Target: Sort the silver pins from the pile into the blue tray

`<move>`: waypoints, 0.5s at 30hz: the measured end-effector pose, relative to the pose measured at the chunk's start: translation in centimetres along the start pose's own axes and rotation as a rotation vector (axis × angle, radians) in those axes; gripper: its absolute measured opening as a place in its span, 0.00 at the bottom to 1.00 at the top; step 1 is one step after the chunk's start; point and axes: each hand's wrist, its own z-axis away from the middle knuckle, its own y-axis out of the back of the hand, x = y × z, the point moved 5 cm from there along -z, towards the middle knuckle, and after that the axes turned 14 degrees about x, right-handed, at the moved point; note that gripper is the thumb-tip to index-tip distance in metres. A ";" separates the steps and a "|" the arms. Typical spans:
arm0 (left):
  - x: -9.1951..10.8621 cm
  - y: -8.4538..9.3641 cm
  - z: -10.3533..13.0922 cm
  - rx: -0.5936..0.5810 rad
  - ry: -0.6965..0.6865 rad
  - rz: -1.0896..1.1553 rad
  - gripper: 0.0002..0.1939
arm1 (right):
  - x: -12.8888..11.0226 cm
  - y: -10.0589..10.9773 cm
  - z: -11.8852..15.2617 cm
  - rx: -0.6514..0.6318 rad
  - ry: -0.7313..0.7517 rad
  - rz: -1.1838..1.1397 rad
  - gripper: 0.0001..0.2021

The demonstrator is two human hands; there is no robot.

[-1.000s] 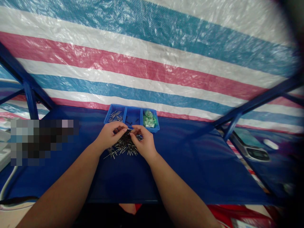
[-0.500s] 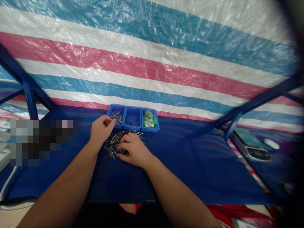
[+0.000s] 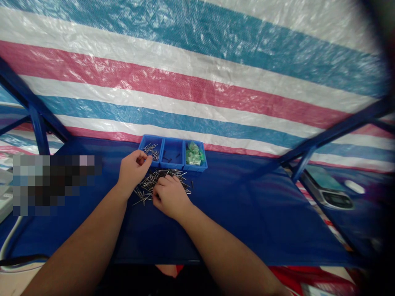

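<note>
A loose pile of thin metal pins (image 3: pixel 148 181), some silver and some dark, lies on the blue table. My right hand (image 3: pixel 172 196) rests on the pile's near side with its fingers curled down into it; whatever the fingertips hold is hidden. Left of the pile, my left hand (image 3: pixel 131 170) hovers by the near corner of the left blue bin (image 3: pixel 162 144), thumb and fingers curled together. Anything in that pinch is too small to make out. Silver pins (image 3: pixel 150 151) lie inside this bin.
Joined to it are a middle blue bin (image 3: pixel 173 144) with a few dark pins and a right bin (image 3: pixel 197 167) with greenish plastic packets (image 3: pixel 194 155). Blue frame bars (image 3: pixel 39 127) flank the table before a striped sheet (image 3: pixel 185 82). A digital scale (image 3: pixel 331 193) stands at right.
My right hand has drawn its fingers in closer and shifted slightly down and left over the pile, uncovering pins on its right side. The left hand has hardly moved.
</note>
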 end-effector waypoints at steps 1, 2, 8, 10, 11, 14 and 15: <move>0.1 0.0 0.0 -0.003 -0.006 0.014 0.12 | 0.1 0.1 0.0 0.014 -0.004 -0.008 0.05; 0.2 -0.1 0.1 -0.009 -0.013 0.032 0.12 | 0.3 0.3 -0.1 0.033 -0.011 -0.021 0.04; 1.7 -0.4 0.5 -0.244 -0.102 0.170 0.15 | 2.9 2.3 0.1 0.262 -0.146 -0.117 0.01; 2.6 -0.7 1.0 -0.380 -0.173 0.211 0.16 | 3.8 3.1 0.3 0.358 -0.188 -0.144 0.02; 3.0 -0.8 1.2 -0.438 -0.213 0.227 0.16 | 4.2 3.4 0.4 0.397 -0.204 -0.155 0.03; 3.8 -1.0 1.8 -0.535 -0.304 0.229 0.15 | 4.8 4.0 0.6 0.479 -0.238 -0.171 0.03; 3.9 -1.1 2.0 -0.547 -0.317 0.215 0.15 | 4.9 4.1 0.6 0.496 -0.243 -0.177 0.02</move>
